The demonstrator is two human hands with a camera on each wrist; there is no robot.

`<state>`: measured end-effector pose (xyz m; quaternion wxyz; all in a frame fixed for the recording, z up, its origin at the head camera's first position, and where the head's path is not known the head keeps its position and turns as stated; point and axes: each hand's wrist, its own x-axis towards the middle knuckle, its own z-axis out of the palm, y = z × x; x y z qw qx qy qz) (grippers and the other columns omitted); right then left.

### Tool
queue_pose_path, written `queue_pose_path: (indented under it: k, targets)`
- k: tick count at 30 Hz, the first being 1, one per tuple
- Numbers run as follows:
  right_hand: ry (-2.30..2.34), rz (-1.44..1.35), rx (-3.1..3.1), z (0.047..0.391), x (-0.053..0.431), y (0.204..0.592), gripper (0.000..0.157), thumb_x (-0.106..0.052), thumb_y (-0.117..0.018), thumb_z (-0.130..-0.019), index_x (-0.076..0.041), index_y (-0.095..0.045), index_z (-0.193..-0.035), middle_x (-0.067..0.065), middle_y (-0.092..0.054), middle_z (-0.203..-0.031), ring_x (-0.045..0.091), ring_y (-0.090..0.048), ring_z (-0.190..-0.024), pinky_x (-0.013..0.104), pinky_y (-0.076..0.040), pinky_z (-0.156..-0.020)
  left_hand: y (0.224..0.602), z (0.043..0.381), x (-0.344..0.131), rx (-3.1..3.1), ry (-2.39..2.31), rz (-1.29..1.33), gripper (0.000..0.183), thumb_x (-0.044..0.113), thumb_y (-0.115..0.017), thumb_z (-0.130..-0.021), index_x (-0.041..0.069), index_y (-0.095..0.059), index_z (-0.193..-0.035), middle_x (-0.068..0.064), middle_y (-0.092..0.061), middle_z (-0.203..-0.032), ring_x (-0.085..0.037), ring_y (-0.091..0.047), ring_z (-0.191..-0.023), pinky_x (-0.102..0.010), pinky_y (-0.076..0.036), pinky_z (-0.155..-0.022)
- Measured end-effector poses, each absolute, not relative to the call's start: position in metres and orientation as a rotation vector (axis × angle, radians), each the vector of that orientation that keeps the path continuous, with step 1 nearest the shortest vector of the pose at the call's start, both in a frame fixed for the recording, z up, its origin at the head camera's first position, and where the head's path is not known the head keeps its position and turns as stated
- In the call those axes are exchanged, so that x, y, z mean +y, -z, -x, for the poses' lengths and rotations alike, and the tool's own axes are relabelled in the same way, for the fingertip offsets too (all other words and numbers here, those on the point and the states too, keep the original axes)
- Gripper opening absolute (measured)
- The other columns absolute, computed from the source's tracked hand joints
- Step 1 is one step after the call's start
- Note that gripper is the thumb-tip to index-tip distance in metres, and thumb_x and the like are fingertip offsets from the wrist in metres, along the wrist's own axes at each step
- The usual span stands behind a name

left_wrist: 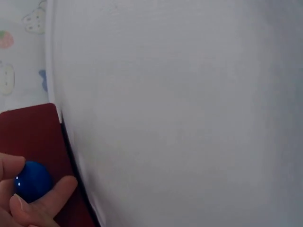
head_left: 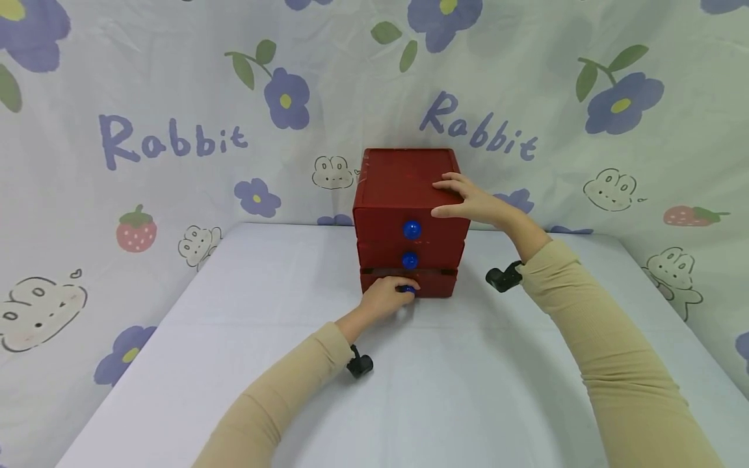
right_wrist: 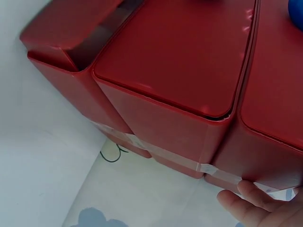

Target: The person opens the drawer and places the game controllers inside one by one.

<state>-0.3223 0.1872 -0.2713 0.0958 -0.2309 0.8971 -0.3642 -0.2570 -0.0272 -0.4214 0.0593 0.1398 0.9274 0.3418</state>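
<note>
A red three-drawer cabinet (head_left: 404, 179) stands at the back of the table, a blue round knob on each drawer front. My left hand (head_left: 383, 297) grips the lowest knob (left_wrist: 34, 182), thumb and fingers curled about it. That bottom drawer (right_wrist: 71, 23) juts a little from the body, with a dark gap behind its front. On the cabinet's upper right edge rests my right hand (head_left: 473, 203), fingers spread over the top and thumb near the front edge. The top knob (head_left: 412, 229) and middle knob (head_left: 409, 260) are untouched, and their drawers sit in the cabinet.
A white table (head_left: 281, 292) spreads around and in front of the cabinet. Behind it hangs a printed curtain (head_left: 193, 84) with flowers and rabbits. Clear tape (right_wrist: 175, 156) runs along the cabinet's side. Small black cameras (head_left: 359, 365) sit at both wrists.
</note>
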Motion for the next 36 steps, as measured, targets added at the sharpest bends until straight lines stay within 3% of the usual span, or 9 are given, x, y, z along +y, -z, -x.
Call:
queue_pose_path:
  k: [6,10,21,28,36]
  targets:
    - [1.087,0.686,2.661,0.325,0.189,0.274,0.070,-0.037,-0.060,-0.085,-0.014,-0.029,-0.143,0.002,-0.002,-0.153,0.027,0.002,-0.140,0.059,-0.012,-0.106,0.423,0.261,-0.025,2.845,-0.996,-0.433,0.026,0.025,-0.055,-0.088,0.025,-0.066,-0.112,0.002,-0.057,-0.076,-0.011,-0.047,-0.061,-0.023,-0.036,-0.053]
    - [1.097,0.693,2.654,0.325,0.189,0.275,0.070,-0.038,-0.060,-0.085,-0.014,-0.029,-0.143,0.001,-0.002,-0.153,0.026,0.002,-0.140,0.058,-0.012,-0.106,0.424,0.264,-0.025,2.855,-1.003,-0.428,0.026,0.025,-0.055,-0.088,0.024,-0.066,-0.111,0.004,-0.054,-0.070,-0.010,-0.047,-0.060,-0.023,-0.036,-0.054]
    - [1.081,0.709,2.653,0.323,0.189,0.274,0.072,-0.039,-0.060,-0.085,-0.016,-0.028,-0.144,0.000,-0.002,-0.153,0.025,0.001,-0.140,0.057,-0.013,-0.106,0.422,0.268,-0.023,2.872,-0.963,-0.403,0.024,0.025,-0.055,-0.088,0.026,-0.067,-0.109,0.003,-0.059,-0.084,-0.013,-0.050,-0.074,-0.025,-0.037,-0.061]
    - [1.060,0.716,2.675,0.323,0.188,0.273,0.072,-0.040,-0.060,-0.084,-0.014,-0.029,-0.143,0.001,-0.004,-0.153,0.026,-0.001,-0.140,0.057,-0.013,-0.106,0.422,0.269,-0.023,2.857,-1.007,-0.383,0.023,0.024,-0.057,-0.088,0.024,-0.067,-0.109,0.000,-0.063,-0.102,-0.015,-0.051,-0.084,-0.028,-0.040,-0.069]
    - [1.073,0.719,2.684,0.324,0.188,0.275,0.071,-0.038,-0.060,-0.085,-0.012,-0.029,-0.143,0.003,-0.005,-0.153,0.028,0.000,-0.140,0.058,-0.012,-0.106,0.420,0.270,-0.023,2.831,-1.035,-0.406,0.024,0.021,-0.057,-0.087,0.022,-0.067,-0.109,-0.002,-0.062,-0.106,-0.016,-0.051,-0.084,-0.028,-0.040,-0.070]
